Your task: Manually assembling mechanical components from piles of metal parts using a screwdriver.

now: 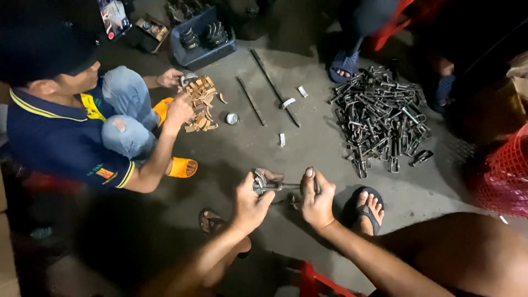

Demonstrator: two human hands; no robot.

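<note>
Both hands grip 1 metal clamp part [268, 184]: left hand [248, 202], right hand [317, 201]; a large pile of metal parts [379, 115] remains untouched on the floor [247, 143].

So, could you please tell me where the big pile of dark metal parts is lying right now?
The pile of dark metal parts lies on the concrete floor in the upper right of the head view, beyond the right hand and beside a red mesh basket.

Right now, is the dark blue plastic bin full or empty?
Neither: the dark blue plastic bin holds some dark metal rings, with room left.
</note>
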